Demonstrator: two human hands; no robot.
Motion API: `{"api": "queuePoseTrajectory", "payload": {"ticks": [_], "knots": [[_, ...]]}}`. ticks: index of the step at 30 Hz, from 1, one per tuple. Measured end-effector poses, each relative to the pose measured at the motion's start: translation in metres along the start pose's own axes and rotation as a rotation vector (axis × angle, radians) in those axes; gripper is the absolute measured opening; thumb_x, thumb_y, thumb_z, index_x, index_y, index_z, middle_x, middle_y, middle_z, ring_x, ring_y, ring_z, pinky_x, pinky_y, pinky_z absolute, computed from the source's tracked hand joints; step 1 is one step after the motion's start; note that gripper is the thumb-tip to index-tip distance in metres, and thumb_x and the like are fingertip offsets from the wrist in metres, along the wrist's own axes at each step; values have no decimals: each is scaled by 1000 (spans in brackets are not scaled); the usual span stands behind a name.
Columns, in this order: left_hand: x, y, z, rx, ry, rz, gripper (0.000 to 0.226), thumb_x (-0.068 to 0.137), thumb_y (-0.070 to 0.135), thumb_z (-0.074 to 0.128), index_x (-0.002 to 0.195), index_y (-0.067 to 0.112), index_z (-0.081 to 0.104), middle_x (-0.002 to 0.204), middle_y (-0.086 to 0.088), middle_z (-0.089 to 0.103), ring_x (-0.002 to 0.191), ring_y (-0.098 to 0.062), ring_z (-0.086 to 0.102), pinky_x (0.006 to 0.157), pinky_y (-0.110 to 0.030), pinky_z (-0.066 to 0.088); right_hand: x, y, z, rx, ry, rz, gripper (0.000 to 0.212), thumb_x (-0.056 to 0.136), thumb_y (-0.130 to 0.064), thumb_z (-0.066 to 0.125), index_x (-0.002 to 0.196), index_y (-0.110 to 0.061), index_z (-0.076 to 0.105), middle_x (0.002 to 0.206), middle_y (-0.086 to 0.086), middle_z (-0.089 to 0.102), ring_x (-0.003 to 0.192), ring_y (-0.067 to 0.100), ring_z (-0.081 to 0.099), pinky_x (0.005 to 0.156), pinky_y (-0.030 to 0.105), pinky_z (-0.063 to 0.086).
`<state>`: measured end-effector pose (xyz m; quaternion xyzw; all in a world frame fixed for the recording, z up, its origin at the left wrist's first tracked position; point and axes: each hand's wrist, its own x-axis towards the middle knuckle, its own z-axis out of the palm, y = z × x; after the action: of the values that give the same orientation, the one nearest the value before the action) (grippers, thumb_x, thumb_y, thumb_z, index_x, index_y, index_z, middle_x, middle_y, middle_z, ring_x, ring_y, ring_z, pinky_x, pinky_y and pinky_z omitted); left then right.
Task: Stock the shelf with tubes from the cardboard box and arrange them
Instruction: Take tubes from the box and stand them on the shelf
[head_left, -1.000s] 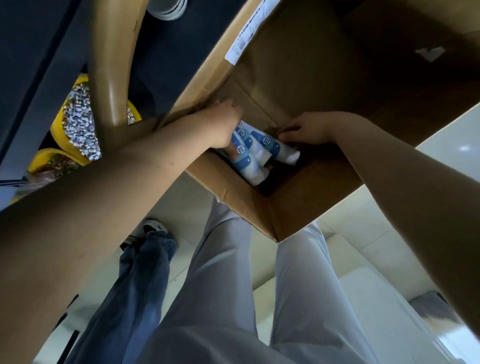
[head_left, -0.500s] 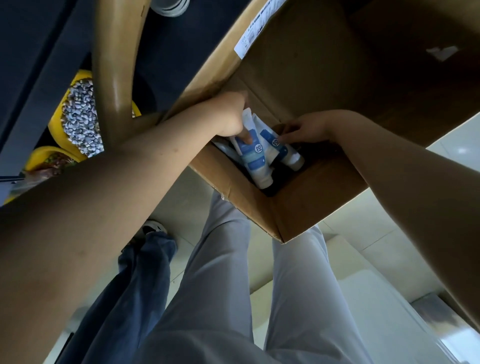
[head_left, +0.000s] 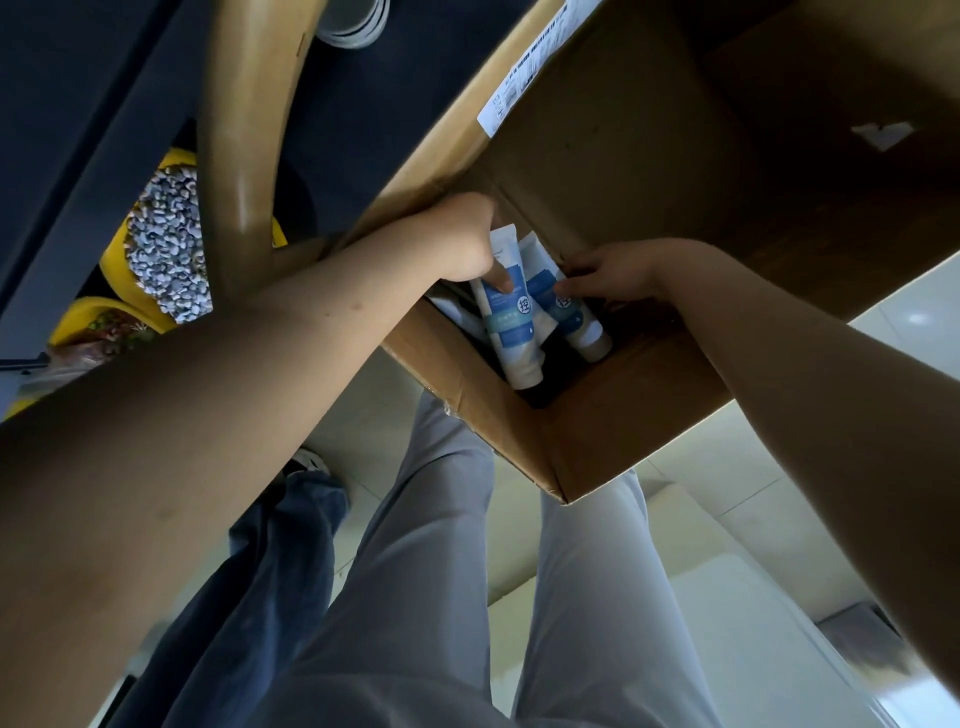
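An open cardboard box (head_left: 613, 431) fills the upper right of the head view. Inside its near corner are white and blue tubes. My left hand (head_left: 457, 244) grips one tube (head_left: 506, 322) near its crimped end, cap pointing down at me. My right hand (head_left: 618, 273) pinches a second tube (head_left: 569, 317) right beside it. Part of another tube (head_left: 457, 312) shows under my left wrist. The shelf is not in view.
A curved wooden chair frame (head_left: 244, 135) stands left of the box. Behind it are yellow pots with pale pebbles (head_left: 166, 244). Below are my grey trouser legs (head_left: 441, 571), another person's dark jeans and shoe (head_left: 280, 545), and pale floor tiles (head_left: 727, 467).
Both hands have raised their tubes from lying flat in the box corner to a steeper, more upright angle. The box and my legs have stayed put.
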<state>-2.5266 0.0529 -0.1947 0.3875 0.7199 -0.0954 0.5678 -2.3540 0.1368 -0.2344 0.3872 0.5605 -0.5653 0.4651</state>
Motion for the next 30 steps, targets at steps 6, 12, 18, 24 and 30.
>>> {"api": "queuePoseTrajectory", "payload": {"ticks": [6, 12, 18, 24, 30], "knots": [[-1, 2, -1, -218, 39, 32, 41, 77, 31, 76, 113, 23, 60, 109, -1, 63, 95, -20, 60, 83, -35, 52, -40, -1, -17, 146, 257, -62, 42, 97, -37, 47, 135, -19, 50, 129, 3, 55, 106, 14, 51, 88, 31, 39], [-51, 14, -7, -359, 203, 165, 33, 80, 23, 73, 110, 13, 64, 100, 1, 64, 88, -11, 56, 72, -19, 42, -108, 1, -36, 388, 399, -248, 39, 97, -28, 50, 135, -21, 47, 131, -5, 52, 115, 8, 47, 96, 30, 39], [-160, 48, -26, -458, 459, 238, 18, 80, 21, 73, 96, 17, 68, 82, 10, 63, 68, 4, 53, 59, -9, 39, -203, -3, -34, 453, 522, -471, 36, 98, -28, 49, 132, -19, 47, 124, 6, 60, 112, 20, 60, 97, 40, 49], [-284, 82, -48, -595, 784, 299, 21, 76, 19, 75, 77, 35, 62, 81, 13, 64, 74, -4, 56, 73, -22, 43, -325, -42, -17, 320, 646, -702, 26, 101, -24, 43, 126, -21, 48, 119, -3, 58, 105, 14, 59, 87, 29, 48], [-417, 92, -80, -719, 1105, 433, 13, 77, 15, 74, 84, 24, 68, 84, 5, 68, 77, -10, 59, 76, -31, 48, -452, -111, -6, 74, 745, -983, 22, 99, -20, 47, 120, -17, 52, 112, -1, 64, 103, 15, 61, 87, 30, 50]]}}
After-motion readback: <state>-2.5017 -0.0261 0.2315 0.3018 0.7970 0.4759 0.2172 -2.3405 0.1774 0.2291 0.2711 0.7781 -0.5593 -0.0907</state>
